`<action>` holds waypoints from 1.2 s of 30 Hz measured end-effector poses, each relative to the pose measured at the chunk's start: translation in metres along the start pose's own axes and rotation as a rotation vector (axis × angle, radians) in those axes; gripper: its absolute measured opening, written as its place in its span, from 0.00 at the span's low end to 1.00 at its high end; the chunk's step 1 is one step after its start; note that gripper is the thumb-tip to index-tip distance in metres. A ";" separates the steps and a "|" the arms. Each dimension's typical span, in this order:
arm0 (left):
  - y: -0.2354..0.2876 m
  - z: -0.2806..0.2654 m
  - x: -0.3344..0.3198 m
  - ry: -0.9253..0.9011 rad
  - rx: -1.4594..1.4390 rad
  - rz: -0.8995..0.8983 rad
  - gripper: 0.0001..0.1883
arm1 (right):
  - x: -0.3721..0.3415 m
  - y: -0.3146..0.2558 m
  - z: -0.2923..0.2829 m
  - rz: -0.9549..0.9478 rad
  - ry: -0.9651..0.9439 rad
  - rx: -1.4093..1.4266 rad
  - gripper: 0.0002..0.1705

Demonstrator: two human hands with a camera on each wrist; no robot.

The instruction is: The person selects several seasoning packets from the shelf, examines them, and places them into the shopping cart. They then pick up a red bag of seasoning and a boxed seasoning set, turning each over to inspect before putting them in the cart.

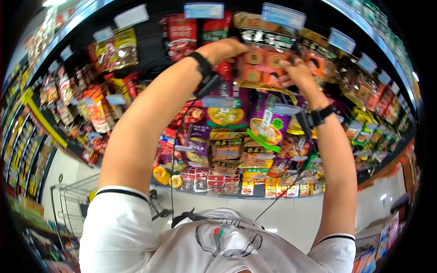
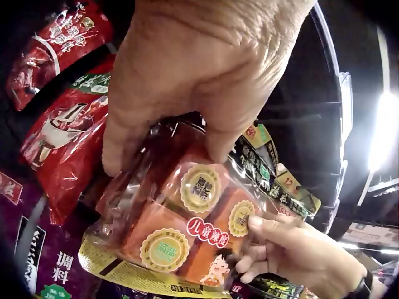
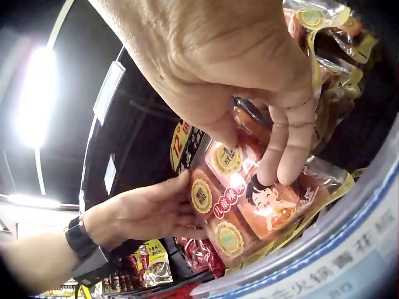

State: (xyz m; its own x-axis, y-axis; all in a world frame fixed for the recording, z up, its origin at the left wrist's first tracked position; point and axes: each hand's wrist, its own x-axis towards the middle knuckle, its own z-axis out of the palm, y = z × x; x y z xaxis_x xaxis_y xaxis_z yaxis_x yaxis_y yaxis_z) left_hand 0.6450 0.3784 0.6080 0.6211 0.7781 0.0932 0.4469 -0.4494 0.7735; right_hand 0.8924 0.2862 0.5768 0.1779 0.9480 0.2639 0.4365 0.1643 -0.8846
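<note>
A clear plastic bag of orange blocks point(image 1: 259, 69) with round labels hangs at the upper shelf, held between both hands. My left hand point(image 1: 225, 50) grips its left edge; in the left wrist view the thumb lies on the front of the bag point(image 2: 161, 227) and the fingers go round its side. On the opposite edge, my right hand point(image 1: 300, 76) holds the bag with bent fingers on its front, as the right wrist view shows of this hand point(image 3: 243, 81). The bag's back is hidden.
Red packets point(image 1: 181, 36) hang left of the bag, and similar orange bags point(image 1: 316, 61) to its right. Purple packets point(image 1: 268, 120) hang below. Price tags point(image 1: 283, 16) line the shelf edge above. A shopping cart point(image 1: 73, 204) stands at the lower left.
</note>
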 end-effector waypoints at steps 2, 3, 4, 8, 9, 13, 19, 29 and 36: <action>0.020 0.007 -0.023 0.153 0.136 0.014 0.36 | 0.000 0.004 0.002 -0.009 0.024 0.029 0.36; 0.025 0.004 -0.026 0.144 0.212 -0.025 0.37 | 0.000 0.008 0.001 -0.031 0.020 0.046 0.36; 0.017 0.006 -0.026 0.245 0.257 0.117 0.39 | -0.003 0.010 0.001 -0.056 -0.005 0.084 0.35; 0.012 0.015 -0.040 0.300 0.352 0.185 0.46 | -0.015 0.009 0.002 -0.116 -0.049 0.144 0.32; 0.011 0.020 -0.049 0.336 0.363 0.218 0.44 | -0.016 0.011 0.000 -0.137 -0.078 0.179 0.32; 0.016 0.044 -0.121 0.489 0.505 0.461 0.29 | -0.020 0.023 -0.004 -0.152 -0.031 0.118 0.40; 0.003 0.099 -0.222 0.747 0.351 0.908 0.07 | -0.078 -0.006 0.010 -0.483 0.089 -0.020 0.31; -0.058 0.185 -0.270 0.403 -0.261 0.542 0.28 | -0.215 -0.010 0.136 -0.549 -0.507 0.362 0.21; -0.096 0.179 -0.301 0.090 -0.374 0.221 0.28 | -0.250 0.029 0.190 -0.188 -0.488 0.272 0.22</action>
State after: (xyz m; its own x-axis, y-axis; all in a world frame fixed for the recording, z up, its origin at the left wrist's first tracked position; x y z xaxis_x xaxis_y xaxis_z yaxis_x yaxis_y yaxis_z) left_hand 0.5303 0.1089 0.3933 0.6096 0.7237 0.3236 0.0354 -0.4326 0.9009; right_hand 0.6932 0.1054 0.4121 -0.3350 0.9012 0.2749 0.1682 0.3443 -0.9237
